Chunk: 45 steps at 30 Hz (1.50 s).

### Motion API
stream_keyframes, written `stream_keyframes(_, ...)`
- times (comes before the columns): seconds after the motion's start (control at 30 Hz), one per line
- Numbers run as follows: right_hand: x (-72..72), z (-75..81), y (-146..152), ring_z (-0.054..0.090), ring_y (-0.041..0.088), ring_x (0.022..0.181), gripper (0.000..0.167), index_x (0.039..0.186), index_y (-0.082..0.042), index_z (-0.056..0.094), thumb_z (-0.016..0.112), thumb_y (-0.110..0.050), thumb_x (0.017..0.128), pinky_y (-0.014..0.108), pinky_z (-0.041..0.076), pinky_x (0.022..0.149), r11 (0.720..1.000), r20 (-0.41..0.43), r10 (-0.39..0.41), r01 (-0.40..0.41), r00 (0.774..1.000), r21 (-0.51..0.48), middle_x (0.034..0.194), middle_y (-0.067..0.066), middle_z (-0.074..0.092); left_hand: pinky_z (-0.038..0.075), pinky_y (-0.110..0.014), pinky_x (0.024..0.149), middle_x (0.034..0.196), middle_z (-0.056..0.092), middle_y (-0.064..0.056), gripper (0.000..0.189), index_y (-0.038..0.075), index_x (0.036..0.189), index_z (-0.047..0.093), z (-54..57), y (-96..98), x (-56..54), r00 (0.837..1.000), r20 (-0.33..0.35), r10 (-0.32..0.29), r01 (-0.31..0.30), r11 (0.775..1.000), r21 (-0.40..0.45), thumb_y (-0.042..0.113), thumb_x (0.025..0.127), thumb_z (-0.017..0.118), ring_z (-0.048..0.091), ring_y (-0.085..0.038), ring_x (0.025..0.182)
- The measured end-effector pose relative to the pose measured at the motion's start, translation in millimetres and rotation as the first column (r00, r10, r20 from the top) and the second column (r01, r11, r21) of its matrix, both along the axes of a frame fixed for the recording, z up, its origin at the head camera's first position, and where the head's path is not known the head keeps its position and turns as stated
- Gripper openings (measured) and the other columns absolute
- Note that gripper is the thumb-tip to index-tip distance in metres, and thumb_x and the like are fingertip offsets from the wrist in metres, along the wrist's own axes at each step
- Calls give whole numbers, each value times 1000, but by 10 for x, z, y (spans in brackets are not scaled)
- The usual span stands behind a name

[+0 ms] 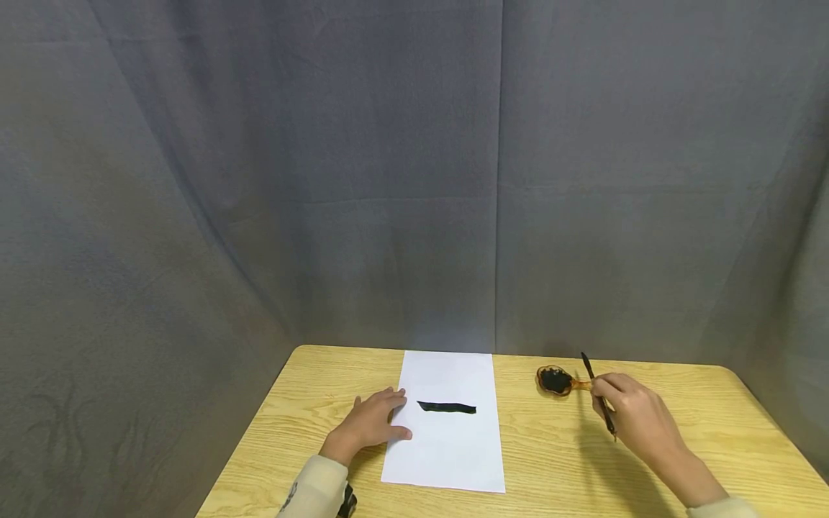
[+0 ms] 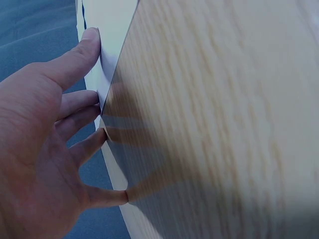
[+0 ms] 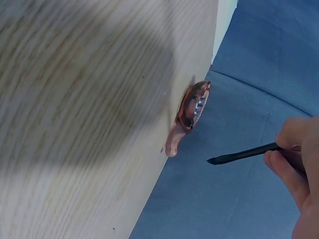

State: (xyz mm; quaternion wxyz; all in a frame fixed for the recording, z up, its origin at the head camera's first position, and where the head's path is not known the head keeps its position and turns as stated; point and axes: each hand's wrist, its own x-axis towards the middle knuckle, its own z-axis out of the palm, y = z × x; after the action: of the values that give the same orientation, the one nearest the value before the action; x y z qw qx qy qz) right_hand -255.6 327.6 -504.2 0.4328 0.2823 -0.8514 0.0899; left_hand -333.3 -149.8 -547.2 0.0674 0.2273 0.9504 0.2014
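A white sheet of paper lies on the table with one broad black stroke across its middle. My left hand rests with spread fingers at the sheet's left edge, thumb and fingertips over the paper. In the left wrist view, that hand's fingertips touch down along the edge. My right hand pinches a slim black brush between thumb and fingers, its pointed tip held above the table. Close to the brush sits a small amber dish with a handle, holding black ink.
The light wood table has rounded far corners. Grey cloth hangs behind it and along both sides. A dark object shows at my left cuff.
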Motion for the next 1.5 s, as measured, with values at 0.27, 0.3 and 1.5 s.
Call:
stream_keyframes(0.27, -2, -57, -15, 69, 20, 74, 35, 75, -16, 59, 74, 15, 69, 31, 57, 54, 1000, 21, -8, 8, 1000, 24, 86, 2, 73, 21, -87, 117, 164, 52, -12, 79, 5, 152, 58, 22, 13, 4, 1000, 4, -3, 3, 1000, 2, 46, 89, 84, 42, -38, 156)
stream_keyframes(0.3, -3, -64, -18, 69, 19, 73, 36, 75, -16, 58, 73, 16, 69, 30, 56, 54, 1000, 23, -5, 4, 1000, 26, 86, 2, 73, 21, -86, 117, 164, 51, -12, 80, 6, 152, 58, 22, 14, 4, 1000, 5, -2, 2, 1000, 2, 47, 89, 84, 42, -38, 156)
stream_keyframes(1.5, -62, -286, -24, 68, 22, 74, 65, 83, -11, 64, 15, -39, 116, 30, 56, 51, 994, 32, -42, 38, 999, 107, 87, 4, 72, 21, -87, 117, 165, 51, -11, 79, 7, 153, 58, -13, 4, -23, 1000, 1, -8, 8, 1000, 3, 47, 90, 83, 42, -38, 156)
